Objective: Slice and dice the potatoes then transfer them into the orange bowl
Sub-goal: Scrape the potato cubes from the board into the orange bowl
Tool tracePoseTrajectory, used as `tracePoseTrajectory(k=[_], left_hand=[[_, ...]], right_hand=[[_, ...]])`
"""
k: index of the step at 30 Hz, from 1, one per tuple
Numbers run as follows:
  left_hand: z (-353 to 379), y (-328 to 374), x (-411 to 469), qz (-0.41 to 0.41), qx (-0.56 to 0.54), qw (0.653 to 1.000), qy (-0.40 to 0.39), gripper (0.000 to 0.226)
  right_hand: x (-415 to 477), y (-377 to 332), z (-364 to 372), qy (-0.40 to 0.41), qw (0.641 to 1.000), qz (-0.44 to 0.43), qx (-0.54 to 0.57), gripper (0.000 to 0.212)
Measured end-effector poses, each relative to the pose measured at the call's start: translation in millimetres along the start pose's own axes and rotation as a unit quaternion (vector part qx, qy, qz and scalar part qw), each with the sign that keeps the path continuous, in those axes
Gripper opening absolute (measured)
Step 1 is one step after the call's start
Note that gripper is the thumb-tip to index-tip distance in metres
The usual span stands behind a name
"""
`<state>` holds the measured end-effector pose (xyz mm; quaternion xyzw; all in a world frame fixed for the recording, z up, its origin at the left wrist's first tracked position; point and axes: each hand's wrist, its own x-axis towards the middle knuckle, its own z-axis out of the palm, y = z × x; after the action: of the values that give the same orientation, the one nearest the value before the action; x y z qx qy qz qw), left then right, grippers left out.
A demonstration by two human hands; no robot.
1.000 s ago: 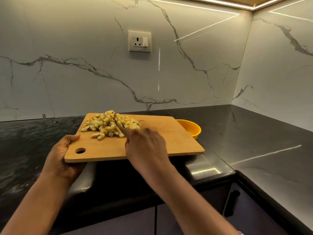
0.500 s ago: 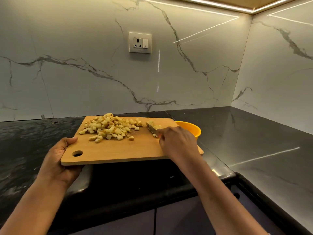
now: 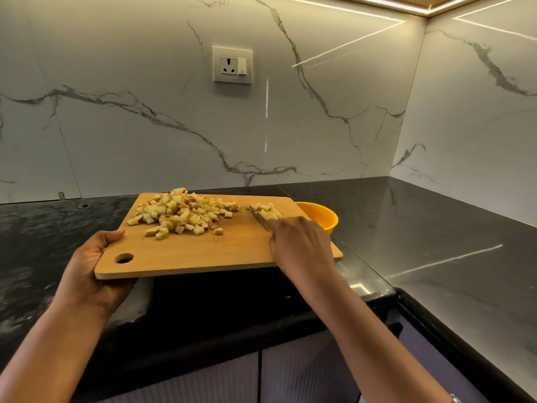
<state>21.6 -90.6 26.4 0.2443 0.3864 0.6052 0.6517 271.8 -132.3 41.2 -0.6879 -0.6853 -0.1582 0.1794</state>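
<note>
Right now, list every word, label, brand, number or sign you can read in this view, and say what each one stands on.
None: no text in this view can be read.
wall socket: plain plate; any marking on its switch is too small to tell.
cutting board: bare wood, no print or brand showing.
orange bowl: no label showing.
knife: no stamp visible on the blade.

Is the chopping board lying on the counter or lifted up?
Lifted. The left hand grips the wooden chopping board by its corner from beneath, its right end over the orange bowl.
</note>
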Motion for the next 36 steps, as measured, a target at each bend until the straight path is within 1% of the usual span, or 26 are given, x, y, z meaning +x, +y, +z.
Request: tracePoseTrajectory(k=[5, 9, 14, 18, 21, 25, 29, 31, 33, 36], left_hand=[[0.1, -0.4, 0.7, 0.001, -0.007, 1.0, -0.015, 0.041], [0.9, -1.5, -0.7, 0.007, -0.016, 1.0, -0.019, 0.042], [0.0, -0.9, 0.7, 0.006, -0.014, 1.0, -0.018, 0.042], [-0.6, -2.0, 1.8, 0.01, -0.015, 1.0, -0.014, 0.03], [-0.2, -2.8, 0.6, 0.011, -0.015, 1.0, -0.006, 0.029], [0.8, -3.2, -2.9, 0.008, -0.017, 1.0, 0.012, 0.012], [-2.8, -3.3, -3.4, 0.007, -0.017, 1.0, 0.02, 0.014], [-5.3, -3.2, -4.1, 0.005, -0.02, 1.0, 0.021, 0.015], [-5.4, -3.6, -5.6, 0.005, -0.023, 1.0, 0.02, 0.013], [-4.4, -4.9, -7.6, 0.003, -0.025, 0.999, 0.02, 0.011]], right_hand=[[8.4, 26.0, 3.3, 0.005, 0.999, 0.039, -0.027, 0.033], [13.0, 41.3, 3.5, -0.003, 0.998, 0.057, -0.015, 0.033], [19.6, 59.1, 5.5, -0.016, 0.994, 0.104, 0.012, 0.031], [26.5, 73.5, 11.0, -0.018, 0.991, 0.13, 0.025, 0.029], [33.3, 83.9, 17.0, -0.015, 0.988, 0.149, 0.037, 0.028], [41.9, 94.3, 22.7, -0.038, 0.982, 0.175, 0.06, 0.024], [45.8, 99.8, 26.0, -0.064, 0.978, 0.189, 0.064, 0.026], [44.7, 96.0, 21.6, -0.053, 0.978, 0.195, 0.061, 0.027], [40.4, 83.5, 11.3, -0.017, 0.981, 0.186, 0.051, 0.027], [29.4, 46.6, -6.8, 0.033, 0.987, 0.137, 0.07, 0.028]])
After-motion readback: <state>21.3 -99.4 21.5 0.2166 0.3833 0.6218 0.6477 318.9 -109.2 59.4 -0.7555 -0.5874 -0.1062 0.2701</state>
